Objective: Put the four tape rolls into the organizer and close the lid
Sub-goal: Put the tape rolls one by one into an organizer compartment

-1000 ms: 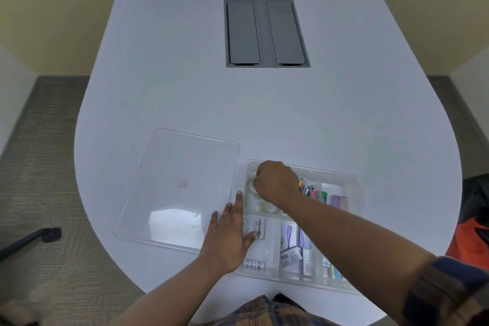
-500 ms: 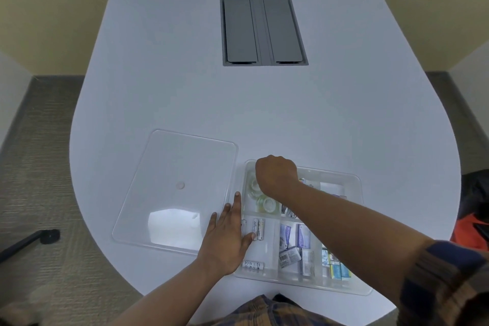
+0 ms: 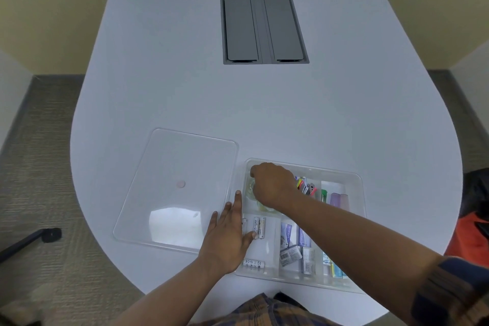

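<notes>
A clear plastic organizer (image 3: 356, 182) sits at the near edge of the white table, its compartments holding batteries, boxes and coloured clips. Its clear lid (image 3: 174, 188) lies flat on the table to the left. Clear tape rolls (image 3: 260, 205) lie in the back-left compartment, mostly hidden under my right hand (image 3: 272, 184), which is curled down into that compartment; whether it grips a roll I cannot tell. My left hand (image 3: 229, 233) lies flat with fingers spread on the organizer's left edge, over the battery compartment.
A grey hatch with two flaps (image 3: 263, 28) is set into the table's far middle. A black chair leg (image 3: 31, 239) shows on the carpet at the left, and an orange and black bag (image 3: 473, 222) at the right.
My right hand has shifted slightly toward the back-left corner of the compartment. My left hand has stayed on the organizer's edge.
</notes>
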